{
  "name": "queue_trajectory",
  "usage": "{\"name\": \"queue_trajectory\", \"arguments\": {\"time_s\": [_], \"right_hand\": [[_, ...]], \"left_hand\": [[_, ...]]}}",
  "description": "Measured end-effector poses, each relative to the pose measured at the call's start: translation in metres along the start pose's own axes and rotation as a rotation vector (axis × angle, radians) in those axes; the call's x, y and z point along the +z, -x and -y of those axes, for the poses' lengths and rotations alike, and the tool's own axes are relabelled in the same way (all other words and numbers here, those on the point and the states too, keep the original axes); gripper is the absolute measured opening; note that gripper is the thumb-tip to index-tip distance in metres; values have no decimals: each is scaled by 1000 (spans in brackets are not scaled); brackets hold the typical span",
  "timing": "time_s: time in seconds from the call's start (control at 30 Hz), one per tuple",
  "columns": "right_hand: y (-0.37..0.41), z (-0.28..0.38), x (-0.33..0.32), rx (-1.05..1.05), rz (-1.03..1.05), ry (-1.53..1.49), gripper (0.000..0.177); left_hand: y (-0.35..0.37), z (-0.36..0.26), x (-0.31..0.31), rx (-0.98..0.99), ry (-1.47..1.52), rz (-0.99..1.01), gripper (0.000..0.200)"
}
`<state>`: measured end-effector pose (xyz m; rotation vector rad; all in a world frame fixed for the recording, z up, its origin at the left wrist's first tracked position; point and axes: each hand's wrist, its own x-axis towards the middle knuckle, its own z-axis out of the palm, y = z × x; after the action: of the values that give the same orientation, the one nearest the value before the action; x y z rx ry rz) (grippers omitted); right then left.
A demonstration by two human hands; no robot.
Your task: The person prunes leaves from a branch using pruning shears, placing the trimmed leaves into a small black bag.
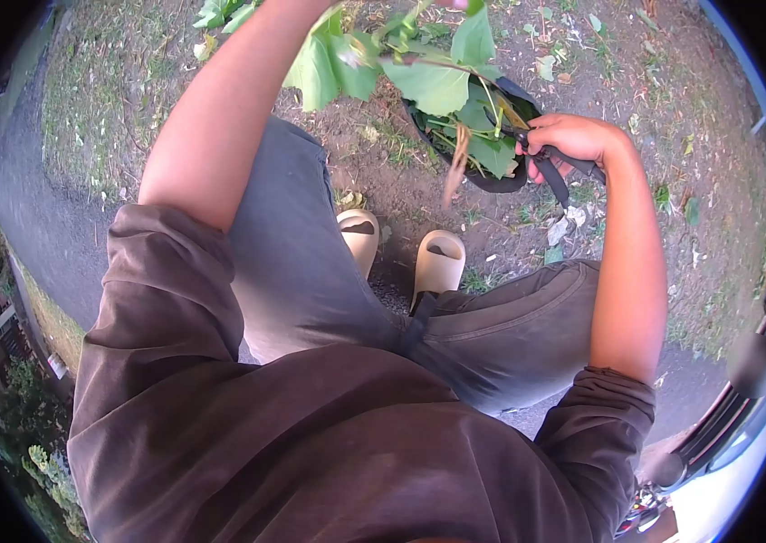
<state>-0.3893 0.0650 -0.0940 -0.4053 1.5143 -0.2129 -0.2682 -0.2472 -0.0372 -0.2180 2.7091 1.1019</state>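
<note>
My left forearm reaches past the top edge, and only a sliver of my left hand [452, 4] shows there, seemingly closed on a leafy stem [428, 61]. Broad green leaves [433, 88] hang from that stem over a black bag-like container [501, 184]. More green leaves and a blurred, dry tan strand [457, 163] lie in or over the container. At its right rim my right hand [571, 140] is closed around what look like pruning shears [550, 179] with black handles. Their blade end is hard to make out among the leaves.
Bare soil with grass patches and fallen leaves [546, 67] surrounds the container. My feet, in beige slides [440, 258], stand just below it. Dark pavement [34, 208] runs along the left, and a vehicle [736, 425] shows at the lower right.
</note>
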Motion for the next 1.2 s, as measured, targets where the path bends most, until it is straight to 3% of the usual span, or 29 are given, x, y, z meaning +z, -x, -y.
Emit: {"name": "queue_trajectory", "arguments": {"time_s": [0.13,0.2,0.23,0.33,0.47,0.53,0.6,0.73,0.8,1.0,1.2], "right_hand": [[-1,-3,-4,-33,-8,-16,29],[-2,-4,-5,-41,-28,-14,29],[-1,-6,-5,-43,-41,-8,29],[6,-9,-6,-59,-56,-41,28],[13,-13,-9,-92,-80,-97,28],[16,-16,-9,-101,-70,-103,28],[19,-15,-7,-90,-65,-84,28],[22,-14,-8,-53,-55,54,29],[17,-15,-6,-52,-60,52,29],[-14,-13,8,-70,-43,168,30],[-21,-3,15,-107,-131,371,31]], "left_hand": [[-6,-10,27,63,129,236,51],[-10,-1,50,278,-52,306,53],[-12,12,73,434,-84,168,42],[-15,5,87,332,-112,355,54],[-19,-2,101,183,-246,566,46],[-22,11,109,188,-189,550,46],[-27,28,121,351,-274,485,47],[-28,31,137,242,-375,517,43],[-28,36,142,245,-444,351,35],[-36,35,136,291,-399,336,22],[-34,39,127,278,-283,294,24]]}}
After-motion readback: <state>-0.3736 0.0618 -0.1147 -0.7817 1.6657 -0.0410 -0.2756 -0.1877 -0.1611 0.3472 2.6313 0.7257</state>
